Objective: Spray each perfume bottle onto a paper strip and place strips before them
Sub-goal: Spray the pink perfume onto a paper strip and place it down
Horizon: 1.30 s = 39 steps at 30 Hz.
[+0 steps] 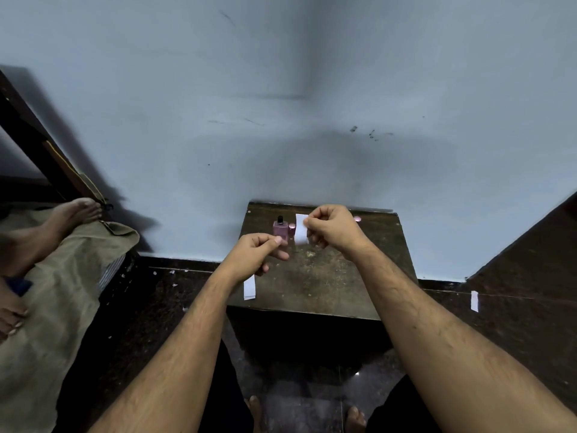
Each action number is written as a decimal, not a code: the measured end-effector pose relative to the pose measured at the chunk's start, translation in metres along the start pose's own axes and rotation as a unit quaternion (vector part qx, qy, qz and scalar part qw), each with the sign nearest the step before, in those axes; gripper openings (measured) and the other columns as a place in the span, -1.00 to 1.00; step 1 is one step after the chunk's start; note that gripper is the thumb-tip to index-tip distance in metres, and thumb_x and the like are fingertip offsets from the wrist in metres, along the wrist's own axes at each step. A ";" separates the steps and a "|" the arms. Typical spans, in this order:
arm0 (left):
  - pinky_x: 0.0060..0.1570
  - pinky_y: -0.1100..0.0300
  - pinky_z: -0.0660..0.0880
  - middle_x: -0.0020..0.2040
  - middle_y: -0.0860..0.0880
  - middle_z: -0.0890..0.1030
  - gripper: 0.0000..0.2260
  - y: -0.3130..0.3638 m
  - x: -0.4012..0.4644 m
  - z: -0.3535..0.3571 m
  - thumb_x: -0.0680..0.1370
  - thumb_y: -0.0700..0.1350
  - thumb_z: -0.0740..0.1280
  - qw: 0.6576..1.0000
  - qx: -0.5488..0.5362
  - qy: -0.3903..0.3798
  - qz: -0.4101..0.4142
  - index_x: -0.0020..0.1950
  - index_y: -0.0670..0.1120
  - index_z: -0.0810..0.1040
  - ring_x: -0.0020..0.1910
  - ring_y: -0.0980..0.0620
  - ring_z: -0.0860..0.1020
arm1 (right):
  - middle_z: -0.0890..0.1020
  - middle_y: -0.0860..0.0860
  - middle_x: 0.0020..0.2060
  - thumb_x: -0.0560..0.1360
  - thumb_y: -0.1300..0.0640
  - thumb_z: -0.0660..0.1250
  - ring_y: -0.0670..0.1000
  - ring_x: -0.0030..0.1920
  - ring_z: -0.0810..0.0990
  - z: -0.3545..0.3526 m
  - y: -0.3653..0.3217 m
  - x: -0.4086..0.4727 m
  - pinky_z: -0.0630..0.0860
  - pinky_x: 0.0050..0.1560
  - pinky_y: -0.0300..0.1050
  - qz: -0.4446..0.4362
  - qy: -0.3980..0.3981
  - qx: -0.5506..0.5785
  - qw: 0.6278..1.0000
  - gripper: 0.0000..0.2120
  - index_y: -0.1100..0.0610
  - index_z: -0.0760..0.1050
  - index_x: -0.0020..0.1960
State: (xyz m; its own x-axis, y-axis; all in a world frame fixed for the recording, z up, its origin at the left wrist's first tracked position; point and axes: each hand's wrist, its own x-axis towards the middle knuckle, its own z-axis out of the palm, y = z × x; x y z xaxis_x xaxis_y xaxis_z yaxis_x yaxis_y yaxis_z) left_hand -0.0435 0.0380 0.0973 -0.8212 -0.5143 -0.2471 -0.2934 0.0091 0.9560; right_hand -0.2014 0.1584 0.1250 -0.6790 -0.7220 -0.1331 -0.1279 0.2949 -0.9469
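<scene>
A pink perfume bottle with a black sprayer stands at the back of a small dark wooden table. A pink cap sits just right of it. My right hand pinches a white piece of paper, held upright above the table beside the bottle. My left hand is curled in front of the bottle, and a white paper strip hangs from under it at the table's left edge. My right hand may hide other bottles.
Another pink cap lies behind my right hand near the wall. A loose paper strip lies on the dark floor to the right. On the left, another person's feet rest on a bed with olive cloth. The table stands against a pale blue wall.
</scene>
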 end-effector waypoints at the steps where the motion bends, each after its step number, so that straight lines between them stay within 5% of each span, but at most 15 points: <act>1: -0.44 0.29 0.33 -0.14 -0.04 0.71 -0.81 0.002 -0.001 0.001 0.64 -0.08 0.27 1.000 0.000 -0.008 0.003 0.15 -0.09 0.63 -0.53 0.15 0.36 | 0.59 0.10 -0.46 0.51 0.29 0.35 -0.04 -0.52 0.53 -0.004 -0.003 -0.003 0.42 -0.51 -0.21 0.007 0.004 0.015 1.000 -0.85 0.19 0.51 -0.24; 7: -0.43 0.27 0.27 -0.28 0.10 0.54 -0.68 0.015 -0.009 0.013 0.58 -0.20 0.34 0.999 0.002 -0.036 0.014 0.26 0.14 0.54 -0.47 0.15 0.31 | 0.59 0.11 -0.48 0.51 0.31 0.35 -0.03 -0.51 0.57 -0.015 -0.018 -0.022 0.46 -0.53 -0.21 0.039 -0.008 0.115 0.993 -0.87 0.22 0.47 -0.20; 12: -0.38 0.28 0.35 -0.08 0.05 0.57 -0.67 0.025 -0.015 0.024 0.54 -0.28 0.36 0.997 0.050 -0.057 0.024 0.25 0.01 0.56 -0.38 0.21 0.42 | 0.61 0.12 -0.46 0.52 0.33 0.34 -0.03 -0.48 0.62 -0.024 -0.033 -0.036 0.52 -0.51 -0.20 0.056 -0.006 0.187 0.981 -0.88 0.22 0.45 -0.17; 19: -0.42 0.32 0.30 -0.32 0.06 0.54 -0.87 0.040 -0.022 0.025 0.56 -0.19 0.39 0.997 0.037 -0.036 0.054 0.08 -0.13 0.66 -0.42 0.17 0.38 | 0.60 0.17 -0.34 0.50 0.38 0.33 0.00 -0.42 0.65 -0.038 -0.043 -0.044 0.58 -0.46 -0.16 0.042 0.037 0.193 0.980 -0.85 0.19 0.41 -0.15; 22: -0.46 0.36 0.31 -0.18 -0.12 0.60 -0.88 0.045 -0.025 0.022 0.55 -0.17 0.39 0.998 0.029 -0.027 0.053 0.04 -0.13 0.70 -0.26 0.05 0.46 | 0.61 0.17 -0.32 0.49 0.39 0.32 0.00 -0.42 0.65 -0.041 -0.048 -0.048 0.57 -0.47 -0.16 0.034 0.052 0.183 0.981 -0.85 0.19 0.41 -0.13; 26: -0.47 0.33 0.29 -0.30 -0.07 0.54 -0.84 0.054 -0.029 0.017 0.54 -0.20 0.41 0.999 0.030 -0.020 0.011 0.04 -0.27 0.66 -0.51 0.19 0.37 | 0.64 0.15 -0.22 0.46 0.38 0.36 0.00 -0.38 0.65 -0.046 -0.055 -0.053 0.51 -0.51 -0.20 0.014 0.046 0.144 0.988 -0.84 0.17 0.46 -0.07; 29: -0.50 0.33 0.29 -0.19 -0.10 0.64 -0.85 0.062 -0.033 0.015 0.51 -0.20 0.42 0.998 0.027 -0.035 -0.039 -0.02 -0.27 0.65 -0.54 0.18 0.37 | 0.63 0.12 -0.21 0.46 0.38 0.36 -0.02 -0.35 0.63 -0.051 -0.060 -0.057 0.48 -0.52 -0.24 0.002 0.026 0.076 0.997 -0.82 0.13 0.50 -0.07; 33: -0.54 0.34 0.26 -0.55 0.11 0.50 -0.93 0.077 -0.041 0.018 0.51 -0.23 0.37 0.997 0.048 0.002 -0.054 -0.17 -0.18 0.60 -0.58 0.15 0.33 | 0.62 0.08 -0.29 0.48 0.31 0.36 -0.06 -0.35 0.61 -0.051 -0.065 -0.059 0.53 -0.46 -0.25 -0.005 0.024 -0.013 1.000 -0.92 0.16 0.51 -0.15; 39: -0.46 0.26 0.22 -0.61 0.09 0.41 -0.91 0.087 -0.046 0.023 0.44 -0.27 0.35 0.993 0.094 0.074 -0.020 -0.28 -0.21 0.58 -0.54 0.05 0.27 | 0.62 0.14 -0.34 0.47 0.33 0.30 -0.01 -0.38 0.62 -0.052 -0.070 -0.064 0.58 -0.41 -0.19 -0.004 0.029 -0.035 0.999 -0.88 0.19 0.45 -0.22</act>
State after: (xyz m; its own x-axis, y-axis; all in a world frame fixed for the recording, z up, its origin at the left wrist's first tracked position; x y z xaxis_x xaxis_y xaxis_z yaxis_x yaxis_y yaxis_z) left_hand -0.0424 0.0824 0.1886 -0.7306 -0.6375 -0.2446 -0.4210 0.1386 0.8964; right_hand -0.1867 0.2171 0.2149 -0.7177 -0.6880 -0.1074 -0.1817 0.3340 -0.9249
